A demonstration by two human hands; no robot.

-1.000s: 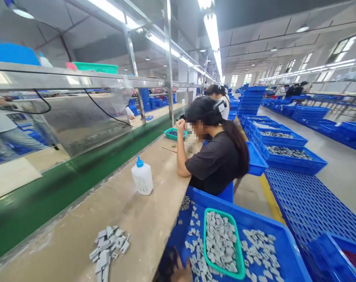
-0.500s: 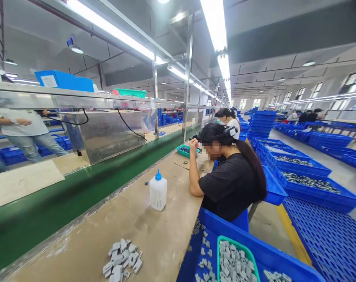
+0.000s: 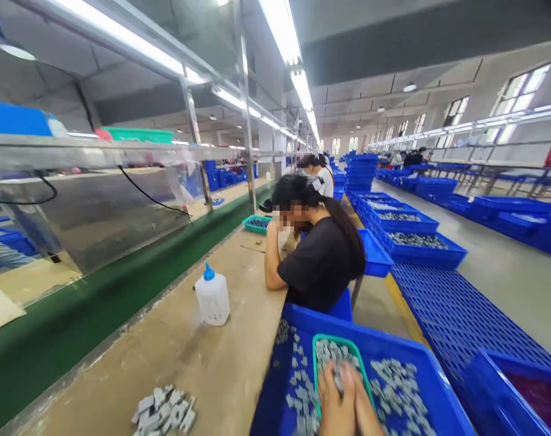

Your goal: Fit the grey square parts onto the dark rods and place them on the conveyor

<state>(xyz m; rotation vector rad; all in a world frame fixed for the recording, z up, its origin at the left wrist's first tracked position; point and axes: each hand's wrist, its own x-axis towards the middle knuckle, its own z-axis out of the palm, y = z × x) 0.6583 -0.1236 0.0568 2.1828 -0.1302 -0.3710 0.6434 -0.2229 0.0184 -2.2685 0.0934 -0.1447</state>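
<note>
Both of my hands reach into a green basket (image 3: 318, 346) of small grey blocky parts (image 3: 339, 350). My left hand (image 3: 332, 401) and my right hand (image 3: 358, 396) lie side by side, nearly touching, with their fingers curled in among the parts. Some grey parts show between the hands; the fingertips are blurred and partly hidden. Around the basket, more loose grey parts (image 3: 396, 387) lie in a large blue bin (image 3: 393, 341). On the table to the left is a pile of similar grey parts (image 3: 164, 412).
A white bottle with a blue cap (image 3: 213, 300) stands on the brown tabletop (image 3: 203, 363). A co-worker in a dark shirt (image 3: 323, 260) sits farther along the table. A green belt (image 3: 134, 275) runs left of it. Blue bins (image 3: 412, 245) stand on the right.
My hands have come into view and entered the green basket. The view has swung to the right, so the table, bottle and pile appear farther left.
</note>
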